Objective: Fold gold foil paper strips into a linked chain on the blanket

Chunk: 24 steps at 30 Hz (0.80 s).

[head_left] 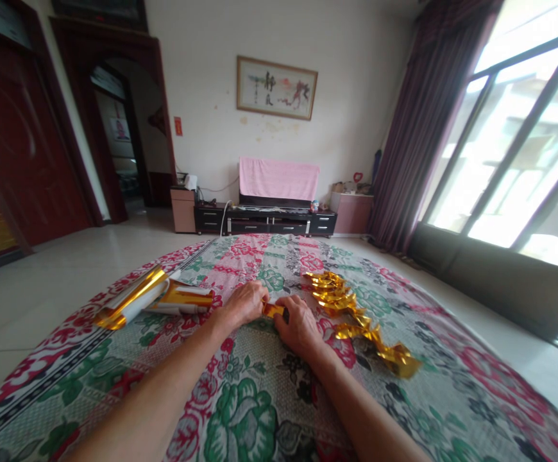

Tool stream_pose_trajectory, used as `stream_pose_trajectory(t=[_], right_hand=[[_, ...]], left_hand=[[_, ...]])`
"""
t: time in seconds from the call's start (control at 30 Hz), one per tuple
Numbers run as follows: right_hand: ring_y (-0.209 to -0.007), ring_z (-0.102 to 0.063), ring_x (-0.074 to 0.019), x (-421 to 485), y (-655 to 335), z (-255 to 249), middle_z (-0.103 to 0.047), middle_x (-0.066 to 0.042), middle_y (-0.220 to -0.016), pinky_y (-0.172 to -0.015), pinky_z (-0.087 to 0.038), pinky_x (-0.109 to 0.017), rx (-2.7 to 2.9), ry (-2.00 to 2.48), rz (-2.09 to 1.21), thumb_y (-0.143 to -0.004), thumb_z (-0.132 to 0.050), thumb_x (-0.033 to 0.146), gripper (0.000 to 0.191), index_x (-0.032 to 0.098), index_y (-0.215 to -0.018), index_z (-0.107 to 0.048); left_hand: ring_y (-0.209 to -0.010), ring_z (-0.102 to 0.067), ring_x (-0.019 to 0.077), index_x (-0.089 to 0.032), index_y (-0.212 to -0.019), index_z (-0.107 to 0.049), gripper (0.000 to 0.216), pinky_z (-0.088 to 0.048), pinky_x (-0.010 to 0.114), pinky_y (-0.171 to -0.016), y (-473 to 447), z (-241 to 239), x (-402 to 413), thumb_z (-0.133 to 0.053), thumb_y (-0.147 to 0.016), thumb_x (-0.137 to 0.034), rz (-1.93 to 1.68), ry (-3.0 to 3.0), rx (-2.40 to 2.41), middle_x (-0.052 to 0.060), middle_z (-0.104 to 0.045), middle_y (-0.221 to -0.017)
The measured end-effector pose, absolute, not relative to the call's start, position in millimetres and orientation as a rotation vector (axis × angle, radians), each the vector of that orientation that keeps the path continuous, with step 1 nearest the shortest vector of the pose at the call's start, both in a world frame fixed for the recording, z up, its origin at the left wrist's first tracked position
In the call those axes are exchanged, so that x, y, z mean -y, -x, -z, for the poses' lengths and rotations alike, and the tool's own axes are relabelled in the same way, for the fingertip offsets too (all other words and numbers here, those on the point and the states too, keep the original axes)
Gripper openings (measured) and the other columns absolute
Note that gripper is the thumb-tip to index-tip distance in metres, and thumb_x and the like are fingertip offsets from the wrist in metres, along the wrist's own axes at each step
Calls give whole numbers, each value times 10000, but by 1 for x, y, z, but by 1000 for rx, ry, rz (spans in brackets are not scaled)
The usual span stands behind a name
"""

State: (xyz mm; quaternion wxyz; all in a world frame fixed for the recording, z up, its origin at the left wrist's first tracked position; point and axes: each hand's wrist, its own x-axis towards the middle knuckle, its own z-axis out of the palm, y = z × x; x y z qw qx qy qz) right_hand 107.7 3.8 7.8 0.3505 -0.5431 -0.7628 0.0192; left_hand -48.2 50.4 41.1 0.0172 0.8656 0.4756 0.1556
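Observation:
Between my two hands, low over the flowered tablecloth (240,417), is a small piece of shiny gold foil paper (273,310). My left hand (246,301) has its fingers closed on the left end of that piece. The right end is pinched by my right hand (299,326); some fingertips are hidden behind the knuckles. Several folded gold foil pieces (339,301) lie in a crumpled row to the right of my right hand. Rolled sheets of gold foil paper with white backs (137,298) rest on the cloth to the left of my left hand.
The round table's edge curves away in front. Beyond it, on the tiled floor (48,289), stands a low black TV cabinet (269,223) with a pink cloth (279,178) over the screen. A framed picture (277,88) hangs above. Curtains (418,122) and a window are at the right.

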Motion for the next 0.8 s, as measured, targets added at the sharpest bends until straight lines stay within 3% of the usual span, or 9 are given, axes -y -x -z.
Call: stream_pose_trajectory(t=[0.23, 0.43, 0.57, 0.8], right_hand=[[-806, -534, -158, -4, -108, -8, -577, -52, -840, -754, -384, -252, 1995, 1340, -29, -780, -481, 136, 141, 181, -834, -604], [-760, -532, -149, -6, -115, -10, -591, -33, -797, -713, -392, -248, 2053, 1282, -96, -723, -509, 95, 153, 184, -797, -609], [-809, -542, -145, -5, -122, -15, -611, -27, -787, -766, -398, -251, 2157, 1150, -163, -673, -479, 31, 216, 180, -720, -626], [-845, -565, -144, -7, -128, -23, -636, -25, -893, -793, -417, -253, 2238, 1107, -279, -627, -514, 52, 262, 197, -775, -674]], left_hand=[[-824, -566, 177, -172, -768, -693, 254, -440, 263, -770, 47, -37, -53, -452, -711, -113, -449, -2745, -1390, 72, -616, -812], [-809, -567, 175, -170, -840, -674, 254, -442, 266, -752, 47, -33, -53, -457, -719, -114, -500, -2712, -1399, 77, -612, -866], [-774, -566, 168, -176, -813, -676, 257, -442, 255, -725, 48, -34, -54, -450, -709, -109, -501, -2735, -1317, 68, -608, -830], [-831, -559, 169, -231, -853, -696, 229, -432, 241, -759, 56, -43, -53, -535, -689, -240, -362, -2765, -1072, 46, -607, -856]])
